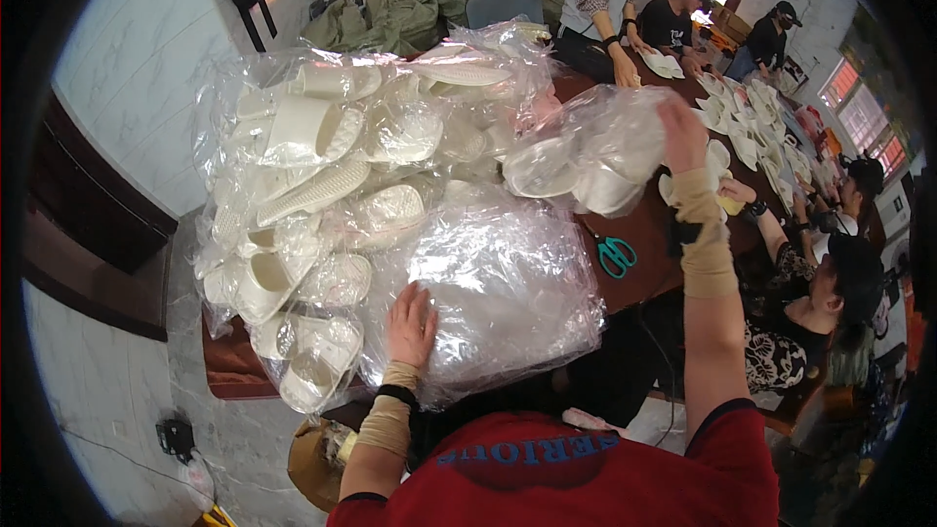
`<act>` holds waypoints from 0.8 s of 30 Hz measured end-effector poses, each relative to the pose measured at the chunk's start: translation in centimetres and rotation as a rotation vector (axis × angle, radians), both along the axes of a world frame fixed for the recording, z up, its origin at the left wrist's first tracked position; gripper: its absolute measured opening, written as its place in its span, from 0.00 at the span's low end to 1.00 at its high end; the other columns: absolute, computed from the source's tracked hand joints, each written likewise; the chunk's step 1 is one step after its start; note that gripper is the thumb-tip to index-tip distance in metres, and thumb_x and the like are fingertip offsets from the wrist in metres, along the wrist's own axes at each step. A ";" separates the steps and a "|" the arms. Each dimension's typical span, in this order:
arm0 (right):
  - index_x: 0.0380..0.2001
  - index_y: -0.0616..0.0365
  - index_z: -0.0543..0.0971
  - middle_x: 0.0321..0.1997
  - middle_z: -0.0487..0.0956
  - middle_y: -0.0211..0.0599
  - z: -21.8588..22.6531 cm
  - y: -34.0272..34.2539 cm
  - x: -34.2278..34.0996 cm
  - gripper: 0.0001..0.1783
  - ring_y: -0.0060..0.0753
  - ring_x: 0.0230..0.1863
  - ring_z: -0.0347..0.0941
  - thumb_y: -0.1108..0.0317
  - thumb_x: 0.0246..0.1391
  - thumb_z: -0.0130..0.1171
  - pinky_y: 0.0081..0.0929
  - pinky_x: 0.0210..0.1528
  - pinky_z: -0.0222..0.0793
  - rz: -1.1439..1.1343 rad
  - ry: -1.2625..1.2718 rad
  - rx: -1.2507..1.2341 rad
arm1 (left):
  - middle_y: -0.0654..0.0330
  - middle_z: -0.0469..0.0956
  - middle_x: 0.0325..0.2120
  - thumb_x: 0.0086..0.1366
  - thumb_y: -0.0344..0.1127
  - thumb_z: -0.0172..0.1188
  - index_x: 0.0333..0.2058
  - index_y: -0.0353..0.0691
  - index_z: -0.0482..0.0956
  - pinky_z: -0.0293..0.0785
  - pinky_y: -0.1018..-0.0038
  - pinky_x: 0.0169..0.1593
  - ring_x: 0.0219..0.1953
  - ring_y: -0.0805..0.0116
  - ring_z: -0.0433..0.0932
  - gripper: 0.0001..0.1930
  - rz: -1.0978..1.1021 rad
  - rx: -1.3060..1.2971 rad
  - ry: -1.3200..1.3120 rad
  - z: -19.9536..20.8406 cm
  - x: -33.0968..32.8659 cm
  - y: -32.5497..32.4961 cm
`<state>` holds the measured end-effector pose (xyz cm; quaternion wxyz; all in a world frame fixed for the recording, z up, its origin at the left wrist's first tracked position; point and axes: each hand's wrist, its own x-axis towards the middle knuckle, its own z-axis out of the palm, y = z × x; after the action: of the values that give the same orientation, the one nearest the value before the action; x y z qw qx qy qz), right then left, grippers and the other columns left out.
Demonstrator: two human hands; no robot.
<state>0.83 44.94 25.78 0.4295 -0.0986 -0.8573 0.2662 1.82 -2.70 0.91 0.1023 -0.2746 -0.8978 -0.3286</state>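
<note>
My right hand [683, 141] is raised at the right, its fingers closed on the upper edge of a clear plastic bag [639, 122]. A pair of white slippers [607, 187] shows inside that bag, partly veiled by the film. With fingers stretched out, my left hand [412, 325] lies flat on the left side of a stack of clear plastic bags [508, 283]. Beyond and left of the stack rises a heap of bagged white slippers [312, 132], many overlapping. Teal-handled scissors [616, 256] rest on the brown table [644, 278], right of the stack.
Loose white slippers [747, 117] cover the table's far right, where several people work along its sides. One person's hand [625, 68] reaches over the far edge. Green sacks [390, 20] and a grey chair [504, 8] stand behind. A cardboard box [310, 464] sits below the near edge.
</note>
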 end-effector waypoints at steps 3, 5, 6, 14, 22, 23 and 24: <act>0.38 0.65 0.78 0.31 0.79 0.31 2.6 0.1 3.6 0.15 0.26 0.31 0.73 0.61 0.60 0.55 0.25 0.39 0.68 0.112 0.046 -0.231 | 0.53 0.66 0.60 0.64 0.40 0.57 0.55 0.42 0.71 0.59 0.59 0.63 0.62 0.53 0.64 0.22 0.007 -0.035 0.016 0.3 -0.3 0.2; 0.37 0.65 0.79 0.32 0.78 0.28 2.8 -6.0 6.3 0.15 0.24 0.33 0.72 0.61 0.60 0.55 0.24 0.39 0.67 0.177 0.051 -0.347 | 0.52 0.66 0.60 0.63 0.39 0.57 0.56 0.42 0.71 0.60 0.59 0.63 0.62 0.52 0.65 0.22 0.010 -0.032 0.020 0.2 -0.2 -0.1; 0.37 0.65 0.79 0.32 0.77 0.25 2.6 -8.0 7.2 0.14 0.21 0.35 0.71 0.62 0.59 0.56 0.23 0.39 0.67 0.226 0.077 -0.454 | 0.52 0.66 0.60 0.63 0.39 0.57 0.56 0.42 0.71 0.61 0.59 0.63 0.61 0.51 0.65 0.22 -0.003 -0.019 0.044 0.1 -0.4 -0.1; 0.52 0.61 0.72 0.46 0.76 0.36 -20.0 -17.9 13.0 0.17 0.30 0.42 0.75 0.68 0.61 0.51 0.33 0.50 0.73 0.216 -0.470 -0.851 | 0.49 0.67 0.58 0.60 0.36 0.55 0.53 0.42 0.72 0.61 0.57 0.62 0.60 0.47 0.65 0.21 0.099 -0.105 0.018 -2.4 -0.9 0.1; 0.53 0.58 0.73 0.48 0.74 0.49 -14.2 -19.5 11.6 0.24 0.50 0.51 0.69 0.57 0.58 0.58 0.37 0.56 0.66 0.110 -0.387 -0.257 | 0.48 0.66 0.59 0.60 0.35 0.52 0.55 0.39 0.71 0.59 0.58 0.63 0.60 0.46 0.64 0.23 0.020 -0.027 0.057 -2.1 -0.6 -0.4; 0.54 0.57 0.73 0.49 0.74 0.49 -13.9 -20.2 10.7 0.25 0.50 0.52 0.69 0.57 0.57 0.58 0.38 0.56 0.66 0.135 -0.380 -0.077 | 0.48 0.66 0.59 0.60 0.35 0.52 0.56 0.39 0.70 0.59 0.58 0.63 0.61 0.46 0.64 0.24 0.014 -0.042 0.050 -2.1 -0.8 -0.4; 0.54 0.57 0.73 0.51 0.74 0.49 -13.7 -20.8 10.0 0.26 0.49 0.54 0.69 0.56 0.56 0.59 0.39 0.56 0.66 0.161 -0.371 0.104 | 0.48 0.66 0.60 0.61 0.34 0.52 0.57 0.39 0.70 0.59 0.58 0.63 0.61 0.46 0.64 0.24 0.010 -0.057 0.044 -2.1 -0.8 -0.4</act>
<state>10.83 24.19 12.03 0.2463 -0.0547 -0.9394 0.2323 0.97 -3.09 -1.18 0.1157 -0.2803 -0.9057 -0.2961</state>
